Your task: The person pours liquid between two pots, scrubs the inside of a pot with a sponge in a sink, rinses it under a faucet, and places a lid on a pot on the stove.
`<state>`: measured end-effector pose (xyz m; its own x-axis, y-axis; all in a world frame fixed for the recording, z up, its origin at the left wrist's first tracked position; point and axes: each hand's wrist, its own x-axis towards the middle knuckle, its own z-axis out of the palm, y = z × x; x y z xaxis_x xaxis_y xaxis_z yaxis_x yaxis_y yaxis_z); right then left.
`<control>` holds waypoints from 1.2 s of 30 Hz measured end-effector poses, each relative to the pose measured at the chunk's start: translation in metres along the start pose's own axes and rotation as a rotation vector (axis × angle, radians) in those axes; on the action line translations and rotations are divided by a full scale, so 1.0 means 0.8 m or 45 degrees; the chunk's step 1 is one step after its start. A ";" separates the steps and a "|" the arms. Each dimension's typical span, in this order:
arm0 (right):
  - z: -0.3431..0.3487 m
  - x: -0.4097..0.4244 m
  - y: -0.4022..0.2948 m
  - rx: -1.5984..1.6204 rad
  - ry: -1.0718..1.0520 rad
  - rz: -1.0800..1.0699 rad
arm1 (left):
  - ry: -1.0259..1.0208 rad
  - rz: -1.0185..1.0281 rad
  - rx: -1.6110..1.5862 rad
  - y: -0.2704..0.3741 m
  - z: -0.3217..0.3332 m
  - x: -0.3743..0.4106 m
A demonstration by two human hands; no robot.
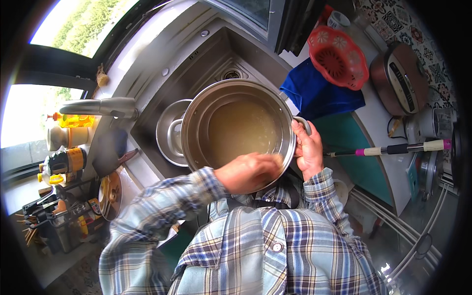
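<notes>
A large stainless steel pot (241,86) with cloudy, pale brown liquid (241,132) in it is tilted over the sink. My right hand (309,149) grips its right loop handle (303,124). Over the pot's near rim, my left hand (252,171) is blurred, its fingers closed around a small tan scrubber (277,160) against the inner wall. What the scrubber is made of is unclear. Partly hidden under the pot, a smaller metal basin (166,127) sits in the stainless steel sink (177,86).
A faucet (99,107) juts in at left, near bottles (66,161) and a glass lid (110,195). On the right are a red plastic colander (337,59), a blue cloth (320,92), a rice cooker (400,79) and a long pole (398,148). An open window frame (254,16) projects above the sink.
</notes>
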<state>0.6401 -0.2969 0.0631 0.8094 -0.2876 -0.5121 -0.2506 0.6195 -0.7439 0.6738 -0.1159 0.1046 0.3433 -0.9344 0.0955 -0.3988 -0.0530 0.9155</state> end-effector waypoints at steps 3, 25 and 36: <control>0.001 -0.002 -0.002 0.011 -0.003 -0.007 | -0.376 -0.147 0.071 -0.011 -0.038 -0.042; -0.003 0.002 -0.009 -0.140 0.044 -0.056 | 1.752 -0.583 -1.153 -0.060 -0.029 -0.141; -0.013 0.003 -0.035 -0.461 -0.031 -0.031 | 1.662 -0.803 -0.323 -0.052 -0.042 -0.127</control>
<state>0.6432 -0.3226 0.0780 0.8289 -0.2790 -0.4849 -0.3992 0.3123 -0.8620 0.6842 -0.0067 0.0700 0.9620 0.2001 -0.1856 0.2142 -0.1318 0.9679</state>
